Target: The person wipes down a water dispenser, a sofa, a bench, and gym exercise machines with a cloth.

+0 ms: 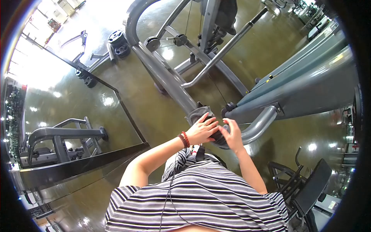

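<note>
My left hand (201,130), with red and dark beaded bracelets (184,140) at the wrist, lies with fingers spread on a dark cloth-like cover (199,112) around the machine's grey frame tube (166,77). Just right of it, my right hand (231,135) is raised at the same dark part, its fingers apart and bent, the fingertips close to my left hand. Neither hand shows anything gripped in it. Below the hands are a striped shirt (201,193) and a thin dark cord (169,189) hanging down its front.
A large grey housing (309,85) with a curved tube (262,125) stands at the right. A cable machine with pulleys (152,44) rises ahead. At left is a dark-edged mirror (77,92). A padded bench (313,185) stands lower right, weight plates (119,42) upper left.
</note>
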{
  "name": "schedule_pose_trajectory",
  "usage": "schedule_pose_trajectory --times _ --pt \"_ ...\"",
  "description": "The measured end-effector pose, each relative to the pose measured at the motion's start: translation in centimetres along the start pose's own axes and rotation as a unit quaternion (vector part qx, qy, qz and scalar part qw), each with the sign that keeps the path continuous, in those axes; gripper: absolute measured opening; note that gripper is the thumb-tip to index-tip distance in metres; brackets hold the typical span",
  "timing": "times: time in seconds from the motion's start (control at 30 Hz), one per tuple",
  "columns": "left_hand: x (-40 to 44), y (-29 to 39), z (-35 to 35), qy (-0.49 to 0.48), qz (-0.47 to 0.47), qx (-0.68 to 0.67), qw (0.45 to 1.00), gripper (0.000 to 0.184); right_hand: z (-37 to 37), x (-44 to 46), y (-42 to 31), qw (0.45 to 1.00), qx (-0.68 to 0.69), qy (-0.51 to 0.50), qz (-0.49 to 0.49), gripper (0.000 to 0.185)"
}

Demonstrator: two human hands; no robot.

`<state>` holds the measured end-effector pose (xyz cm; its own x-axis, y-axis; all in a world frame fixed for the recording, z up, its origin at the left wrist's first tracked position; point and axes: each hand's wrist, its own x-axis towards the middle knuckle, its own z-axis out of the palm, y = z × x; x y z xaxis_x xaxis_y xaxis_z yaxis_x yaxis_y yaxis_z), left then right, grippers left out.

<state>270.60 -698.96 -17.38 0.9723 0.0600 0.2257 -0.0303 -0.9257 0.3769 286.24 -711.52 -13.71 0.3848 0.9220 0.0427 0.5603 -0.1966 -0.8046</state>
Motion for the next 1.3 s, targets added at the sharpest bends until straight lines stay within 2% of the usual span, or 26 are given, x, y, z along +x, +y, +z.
schedule_pose_trajectory --times 0.03,0.07,0.1,0.17,0.37,0.5,0.63,0.67,0.73,0.8,1.03,1.3 --pt "-0.1 0.1 0.0 0.008 -0.013 -0.006 1.000 0.070 0.3 -1.0 0.0 0.999 -0.046 0.001 -0.025 0.049" --pt "-0.1 0.2 -0.1 0.016 -0.024 -0.011 1.000 0.071 1.2 -1.8 0.9 0.990 -0.122 -0.029 -0.056 0.063" --pt "-0.2 0.2 0.0 0.024 -0.036 -0.015 0.999 0.072 1.9 -2.2 0.9 0.976 -0.195 -0.041 -0.085 0.069" --pt "-0.5 0.0 0.0 0.027 -0.037 0.001 0.999 0.074 2.7 -2.4 1.2 0.965 -0.237 -0.028 -0.108 0.070" --pt "-1.1 -1.2 -0.1 0.049 -0.028 0.027 0.998 0.069 3.8 -1.9 1.0 0.952 -0.285 -0.023 -0.109 0.068" --pt "-1.0 -1.5 0.3 0.105 -0.028 0.043 0.993 0.056 4.6 -1.5 0.7 0.951 -0.289 -0.018 -0.107 0.070" --pt "-0.7 -2.7 0.7 0.157 -0.019 0.080 0.984 0.037 5.3 -0.7 0.1 0.948 -0.290 -0.023 -0.130 0.077" --pt "-0.6 -3.1 0.7 0.159 -0.024 0.081 0.984 0.033 5.5 -0.5 0.1 0.948 -0.290 -0.036 -0.127 0.088" --pt "-0.2 -3.7 0.3 0.177 -0.026 0.081 0.981 0.025 5.7 0.2 -0.5 0.949 -0.285 -0.055 -0.120 0.093" --pt "-0.1 -4.2 0.0 0.167 -0.030 0.076 0.983 0.025 6.0 0.6 -0.5 0.950 -0.283 -0.080 -0.110 0.102" --pt "-0.2 -6.4 -1.6 0.205 -0.010 0.064 0.977 0.022 8.1 2.7 -1.4 0.949 -0.298 -0.089 -0.058 0.102" --pt "-1.2 -14.6 -5.0 0.196 0.030 0.048 0.979 0.024 13.0 9.3 -4.9 0.937 -0.344 -0.051 -0.025 0.102"
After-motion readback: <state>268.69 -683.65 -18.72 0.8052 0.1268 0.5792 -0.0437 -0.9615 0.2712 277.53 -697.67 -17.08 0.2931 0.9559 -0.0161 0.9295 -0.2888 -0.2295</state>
